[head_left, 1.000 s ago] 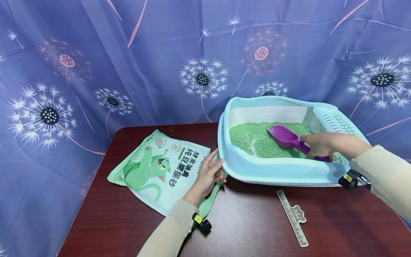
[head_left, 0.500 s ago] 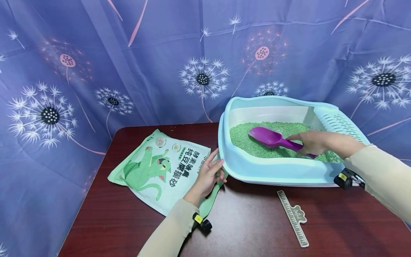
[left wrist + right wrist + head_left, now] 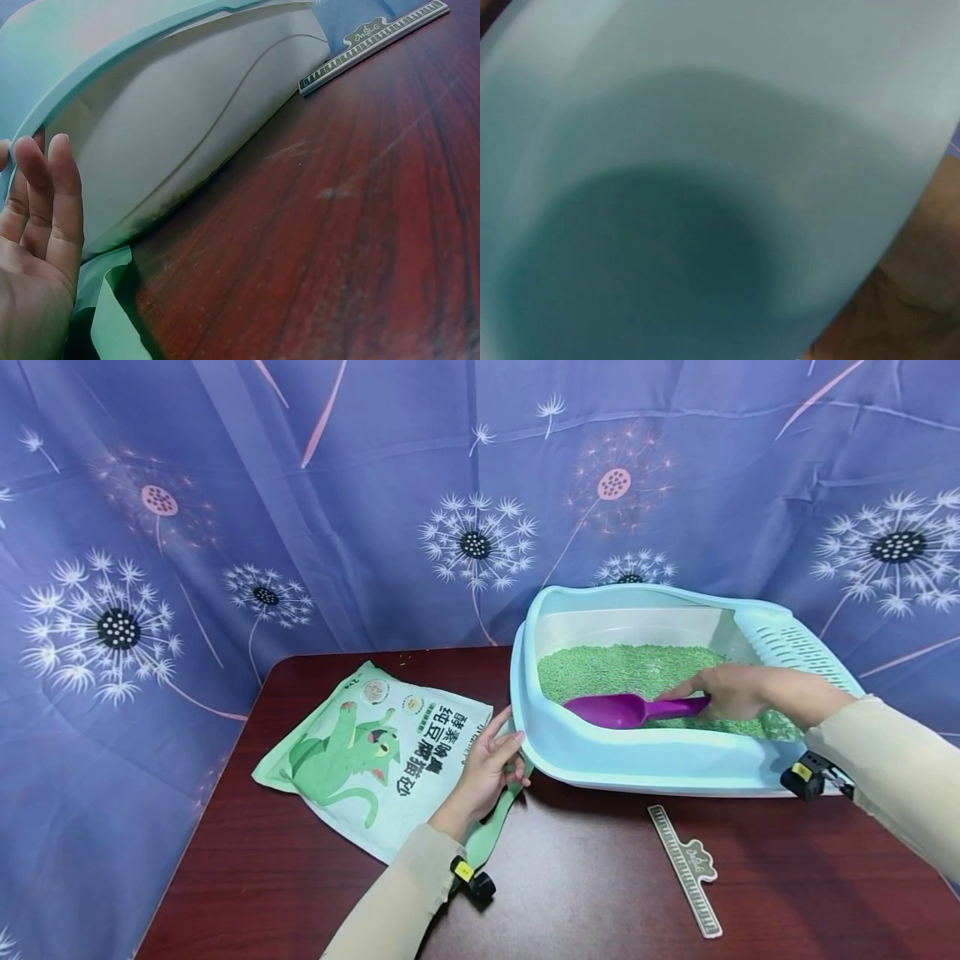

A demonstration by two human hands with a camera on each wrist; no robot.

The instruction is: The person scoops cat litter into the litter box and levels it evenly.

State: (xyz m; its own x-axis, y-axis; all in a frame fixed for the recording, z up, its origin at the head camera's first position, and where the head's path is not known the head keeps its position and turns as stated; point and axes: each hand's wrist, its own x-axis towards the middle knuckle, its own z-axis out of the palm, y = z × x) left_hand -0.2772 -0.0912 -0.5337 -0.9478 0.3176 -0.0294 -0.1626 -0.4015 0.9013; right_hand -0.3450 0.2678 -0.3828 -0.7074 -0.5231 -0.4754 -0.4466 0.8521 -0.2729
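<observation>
In the head view a light-blue litter box (image 3: 652,756) stands at the right, with green pellet litter (image 3: 607,668) inside. My right hand (image 3: 735,692) grips the handle of a purple litter scoop (image 3: 609,710) over the box; its blade lies low by the front wall, partly hidden by the rim. At the box's left corner my left hand (image 3: 487,768) holds the rim. The left wrist view has that hand's fingers (image 3: 64,199) under the rim's lip. The blurred box wall (image 3: 705,210) fills most of the right wrist view, beside part of the right hand (image 3: 922,262).
Left of the box, a cat litter bag (image 3: 375,752) with a green cat print lies flat, its edge under the left hand. A ruler-like bag clip (image 3: 684,868) lies before the box on the dark red table (image 3: 570,877). A blue dandelion-print curtain (image 3: 360,527) hangs behind.
The right hand has moved the scoop leftward through the box, then its blade down toward the front wall. The left hand stays at the box corner.
</observation>
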